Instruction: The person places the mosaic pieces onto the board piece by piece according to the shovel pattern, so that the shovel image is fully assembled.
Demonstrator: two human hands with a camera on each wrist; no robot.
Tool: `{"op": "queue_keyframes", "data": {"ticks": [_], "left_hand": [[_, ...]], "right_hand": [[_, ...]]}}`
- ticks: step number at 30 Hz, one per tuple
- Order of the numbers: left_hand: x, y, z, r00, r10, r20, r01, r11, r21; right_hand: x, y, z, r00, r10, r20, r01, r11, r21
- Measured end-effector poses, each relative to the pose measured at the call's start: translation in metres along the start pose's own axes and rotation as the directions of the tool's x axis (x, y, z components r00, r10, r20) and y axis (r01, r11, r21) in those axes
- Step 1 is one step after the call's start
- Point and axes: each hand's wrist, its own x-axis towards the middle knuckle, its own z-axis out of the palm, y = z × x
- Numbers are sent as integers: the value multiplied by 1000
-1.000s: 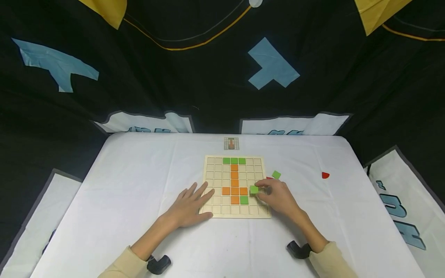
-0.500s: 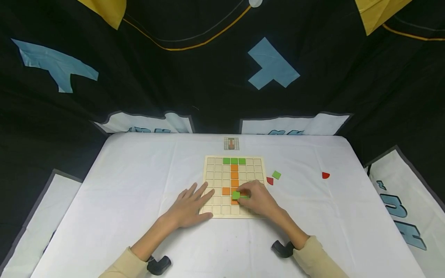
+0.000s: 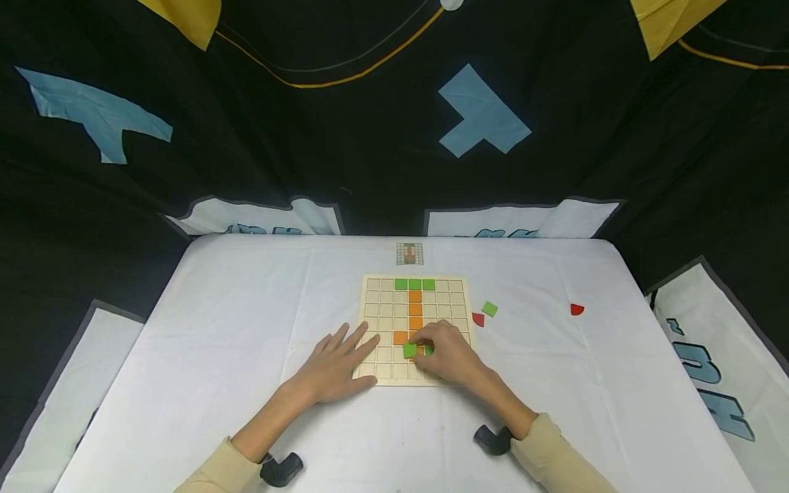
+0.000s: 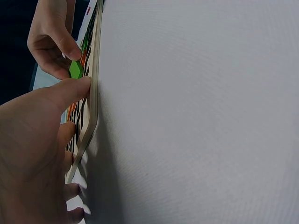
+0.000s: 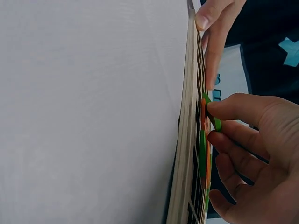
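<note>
A pale wooden grid board lies on the white table. My right hand pinches a green square tile between thumb and fingers, close over the lower middle cells. In the right wrist view that green tile is tilted, one edge down near an orange tile. My left hand rests spread on the board's left edge, thumb and fingertips on the wood. Orange tiles form a column in the board, below a row of three green tiles. The right hand hides part of the lower tiles.
Right of the board lie a loose green tile and a red rounded piece. Another red piece is farther right. A small printed pattern card lies beyond the board's far edge. Dark curtains hang behind the table.
My right hand has carried the green tile leftward across the board, from its right side to the left of the lower orange tiles. The left hand has stayed put.
</note>
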Motion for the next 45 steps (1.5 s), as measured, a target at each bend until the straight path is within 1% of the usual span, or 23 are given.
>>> {"op": "queue_keyframes", "data": {"ticks": [5, 19, 27, 36, 45], "left_hand": [[0, -1, 1, 1000, -1, 1, 1, 1000, 7], [2, -3, 0, 1000, 2, 3, -2, 1000, 10], [1, -2, 1, 1000, 8, 2, -8, 1000, 2], [1, -3, 3, 1000, 15, -3, -15, 1000, 10], [0, -2, 2, 1000, 18, -6, -18, 1000, 9]], "right_hand": [[3, -5, 1, 1000, -2, 16, 2, 1000, -11], [7, -11, 11, 1000, -25, 3, 25, 999, -25], [7, -12, 13, 1000, -10, 17, 11, 999, -42], [5, -13, 15, 1000, -7, 0, 7, 1000, -21], [5, -12, 16, 1000, -5, -12, 5, 1000, -15]]}}
